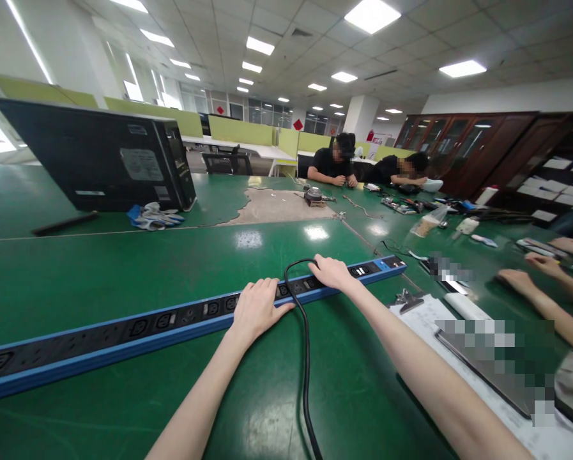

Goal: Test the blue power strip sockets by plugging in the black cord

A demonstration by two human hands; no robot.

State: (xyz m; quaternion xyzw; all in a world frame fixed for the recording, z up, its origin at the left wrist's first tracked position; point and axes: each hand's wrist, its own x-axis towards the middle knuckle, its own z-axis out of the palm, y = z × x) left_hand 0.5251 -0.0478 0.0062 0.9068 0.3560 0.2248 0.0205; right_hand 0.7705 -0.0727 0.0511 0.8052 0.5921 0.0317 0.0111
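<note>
A long blue and black power strip (185,317) with rows of sockets lies slanting across the green table. My left hand (256,308) grips it near its middle, fingers over the far edge and thumb along the near side. Farther right, my right hand (331,271) is closed around the end of a black power cable (306,358) at the strip's sockets. The fingers cover that end, so I cannot tell whether it sits in a socket. From there the cable loops up, crosses the strip between my hands and runs down toward me.
A black computer case (99,160) stands at the left, with work gloves (154,217) beside it. A clipboard (411,300) with papers lies at the right, near another person's hands (520,281). Two people (331,163) sit at the far side among tools and parts.
</note>
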